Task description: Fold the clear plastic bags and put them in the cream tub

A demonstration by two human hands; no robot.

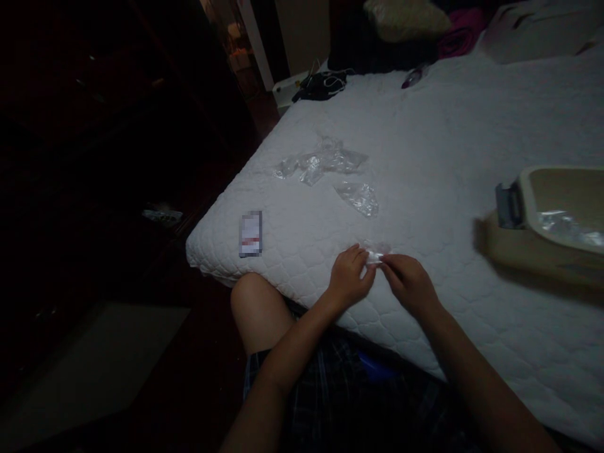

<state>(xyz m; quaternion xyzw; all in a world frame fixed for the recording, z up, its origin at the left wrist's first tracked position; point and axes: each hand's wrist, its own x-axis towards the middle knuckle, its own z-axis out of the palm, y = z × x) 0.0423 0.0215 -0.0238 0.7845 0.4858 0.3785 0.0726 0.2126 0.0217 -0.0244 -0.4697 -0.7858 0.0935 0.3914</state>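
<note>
Between my two hands is a small clear plastic bag (376, 254), held just above the white quilted bed cover. My left hand (350, 275) has its fingers closed on the left side of the bag. The fingertips of my right hand (409, 283) pinch its right edge. Farther up the bed lie a loose clear bag (359, 197) and a crumpled group of clear plastic bags (321, 161). What the held bag contains, if anything, is too small to make out.
On the right stands a beige plastic bin (514, 251) with a grey handle and clear plastic inside. A phone (250, 234) lies near the bed's left corner. A dark cloth with cords (321, 86) and a white box (538, 31) are at the back. The floor at left is dark.
</note>
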